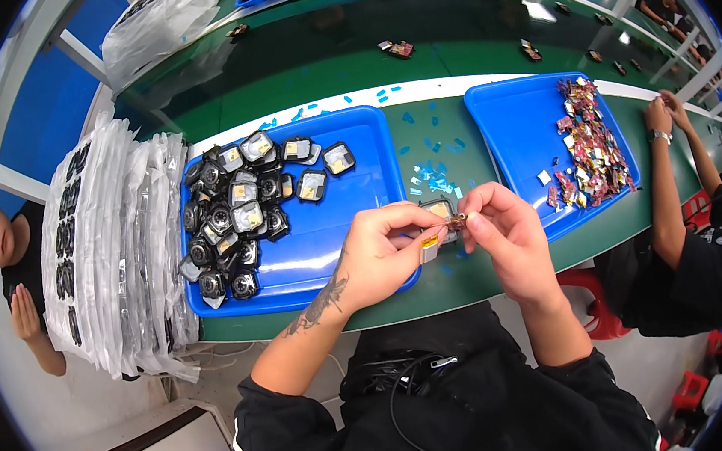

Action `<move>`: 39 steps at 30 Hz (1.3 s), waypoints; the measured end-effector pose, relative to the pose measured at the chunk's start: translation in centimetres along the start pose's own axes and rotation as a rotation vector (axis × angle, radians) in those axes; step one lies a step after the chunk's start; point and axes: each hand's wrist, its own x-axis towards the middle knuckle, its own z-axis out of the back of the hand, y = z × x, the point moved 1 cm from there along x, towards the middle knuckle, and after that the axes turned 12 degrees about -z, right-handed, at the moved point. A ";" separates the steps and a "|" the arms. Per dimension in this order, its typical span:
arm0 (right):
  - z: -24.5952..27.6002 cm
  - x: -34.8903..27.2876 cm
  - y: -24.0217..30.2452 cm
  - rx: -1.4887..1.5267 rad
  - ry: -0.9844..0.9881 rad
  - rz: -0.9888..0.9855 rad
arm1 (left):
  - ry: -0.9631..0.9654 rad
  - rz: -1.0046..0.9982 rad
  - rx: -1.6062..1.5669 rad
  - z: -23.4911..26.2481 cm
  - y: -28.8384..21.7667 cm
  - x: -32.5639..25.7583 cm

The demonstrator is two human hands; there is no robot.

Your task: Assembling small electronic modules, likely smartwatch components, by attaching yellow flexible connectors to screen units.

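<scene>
My left hand (378, 257) and my right hand (510, 236) meet over the near edge of the green table, both with fingers pinched together. Between their fingertips is a small circuit board (457, 222). A small silver block with a yellow strip, like a battery (429, 250), hangs at my left fingertips. Just behind the fingers is a black-rimmed housing (439, 208), partly covered by them; I cannot tell whether it touches the board. Several similar black and clear housings (244, 189) fill the left side of the left blue tray (338, 257).
In the right blue tray (512, 139) lies a heap of small circuit boards (588, 147). Blue slips (432, 178) are scattered between the trays. Beyond runs a green belt (313, 66) carrying several small assemblies. Plastic-wrapped stacks (114, 247) stand at left; co-workers sit at right.
</scene>
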 end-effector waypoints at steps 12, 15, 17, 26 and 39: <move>-1.0 -0.1 -0.3 -0.197 -0.218 0.204 | -0.007 0.023 -0.030 0.1 0.1 0.0; -0.7 -0.1 -0.1 -0.130 -0.176 0.134 | -0.004 0.024 -0.018 0.2 0.1 0.0; -0.9 0.1 -0.1 -0.107 -0.162 0.117 | -0.006 0.034 -0.008 0.2 0.2 0.0; -1.3 0.7 -0.9 -0.463 -0.367 0.356 | -0.028 -0.118 -0.011 -0.2 0.5 -0.2; -2.0 1.4 -0.5 -0.426 -0.318 0.209 | -0.094 -0.057 -0.030 -0.3 -0.8 0.0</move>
